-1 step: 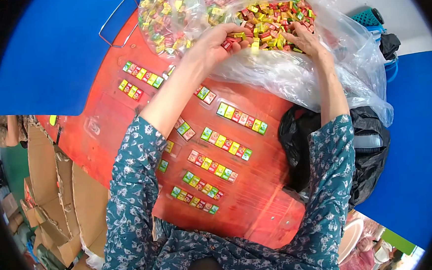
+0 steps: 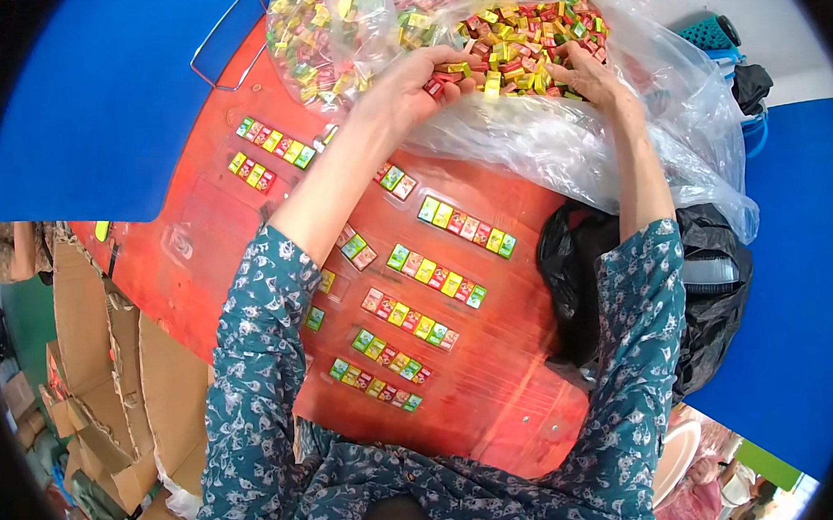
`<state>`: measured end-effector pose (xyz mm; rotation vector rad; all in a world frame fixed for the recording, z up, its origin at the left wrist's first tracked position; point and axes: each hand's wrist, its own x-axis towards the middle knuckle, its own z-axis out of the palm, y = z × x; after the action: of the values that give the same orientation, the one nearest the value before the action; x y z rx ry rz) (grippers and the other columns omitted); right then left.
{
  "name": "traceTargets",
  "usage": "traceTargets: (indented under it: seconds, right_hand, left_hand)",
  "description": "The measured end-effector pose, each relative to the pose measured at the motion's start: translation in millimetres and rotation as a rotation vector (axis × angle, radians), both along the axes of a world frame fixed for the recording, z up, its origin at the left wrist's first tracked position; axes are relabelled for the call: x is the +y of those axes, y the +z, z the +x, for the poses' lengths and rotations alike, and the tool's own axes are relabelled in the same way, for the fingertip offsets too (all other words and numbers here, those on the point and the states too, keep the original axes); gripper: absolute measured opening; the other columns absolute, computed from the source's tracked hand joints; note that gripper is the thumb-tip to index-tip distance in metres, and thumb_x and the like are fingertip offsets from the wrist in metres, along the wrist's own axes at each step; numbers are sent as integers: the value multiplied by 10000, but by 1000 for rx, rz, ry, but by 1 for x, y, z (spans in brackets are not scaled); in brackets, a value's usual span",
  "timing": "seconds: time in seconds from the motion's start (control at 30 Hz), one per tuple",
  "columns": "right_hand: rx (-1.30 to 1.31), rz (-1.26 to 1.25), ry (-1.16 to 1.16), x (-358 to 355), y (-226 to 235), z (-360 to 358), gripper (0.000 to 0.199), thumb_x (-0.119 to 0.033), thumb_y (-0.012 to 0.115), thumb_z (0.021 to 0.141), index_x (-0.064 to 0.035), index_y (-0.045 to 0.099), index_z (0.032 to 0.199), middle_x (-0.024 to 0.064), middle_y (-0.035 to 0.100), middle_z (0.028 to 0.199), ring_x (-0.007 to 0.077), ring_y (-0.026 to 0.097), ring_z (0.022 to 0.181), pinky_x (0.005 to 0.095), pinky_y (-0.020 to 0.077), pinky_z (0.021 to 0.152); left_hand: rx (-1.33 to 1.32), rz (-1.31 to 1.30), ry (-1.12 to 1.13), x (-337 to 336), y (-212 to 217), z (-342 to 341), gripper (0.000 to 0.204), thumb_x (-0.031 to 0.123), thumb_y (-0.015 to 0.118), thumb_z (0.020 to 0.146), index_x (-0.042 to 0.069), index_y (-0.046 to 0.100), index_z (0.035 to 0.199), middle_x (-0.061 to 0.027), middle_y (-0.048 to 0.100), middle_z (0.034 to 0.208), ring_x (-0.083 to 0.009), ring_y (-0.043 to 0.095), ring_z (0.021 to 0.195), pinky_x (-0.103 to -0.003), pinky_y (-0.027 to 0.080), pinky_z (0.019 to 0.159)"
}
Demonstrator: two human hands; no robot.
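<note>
My left hand (image 2: 413, 84) is curled round a few small box-shaped pieces (image 2: 438, 86), red and yellow ones among them, at the near edge of a large clear plastic bag (image 2: 563, 160). Inside the bag lies a heap of the same small pieces (image 2: 527, 39) in red, yellow, green and pink. On the heap's right side my right hand (image 2: 594, 77) touches the pieces, thumb and fingers somewhat apart. Below my hands, clear trays hold rows of such pieces, one full row (image 2: 467, 226) near the middle. My left forearm hides parts of other trays.
The trays lie on a red table (image 2: 499, 369). A black plastic bag (image 2: 717, 337) sits at its right edge, partly under my right sleeve. Cardboard boxes (image 2: 172, 399) stand at the left. A wire handle (image 2: 222, 43) shows at the far left, over a blue surface (image 2: 92, 108).
</note>
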<state>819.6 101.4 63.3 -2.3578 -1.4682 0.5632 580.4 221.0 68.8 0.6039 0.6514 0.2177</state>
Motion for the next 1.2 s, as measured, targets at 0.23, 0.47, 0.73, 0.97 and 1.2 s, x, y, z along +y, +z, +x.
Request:
traceTargets:
  seconds: [0.23,0.47,0.73,0.97,1.2]
  right_hand:
    - [37,-199,-2,-6,11,-13,435,-287,571,765,-7,440,1071,106,525,988,186,477,920,303,374,796]
    - [-32,-169,111,-10,9,-23,438,-254,582,750,9,450,1075,112,524,965,188,479,890,305,381,771]
    - [266,88,-18,-30,8,-33,338,-220,680,719,-6,566,955,26,547,764,118,497,703,252,401,606]
    - [207,222,35,-41,2,-40,336,-144,615,740,17,580,1032,32,587,769,73,512,634,213,386,529]
    - [480,262,-223,-50,19,-54,420,-97,568,721,-5,526,1129,24,571,736,55,476,505,201,365,440]
  left_hand:
    - [-59,-48,29,2,-19,-12,239,61,544,806,-103,542,979,-199,561,841,-136,517,555,-136,357,339]
    - [-106,-57,8,5,-26,-15,244,67,538,803,-100,540,981,-209,558,847,-143,515,548,-138,358,338]
    - [-84,-33,50,-11,-22,-14,239,76,531,804,-92,544,974,-211,559,850,-151,519,559,-141,369,340]
    - [-40,64,78,-28,-16,-11,282,116,490,835,-93,537,1019,-261,563,957,-233,611,694,-174,465,405]
    - [-229,-134,142,-40,-14,-6,373,205,367,901,-144,492,946,-262,567,919,-391,596,768,-393,569,624]
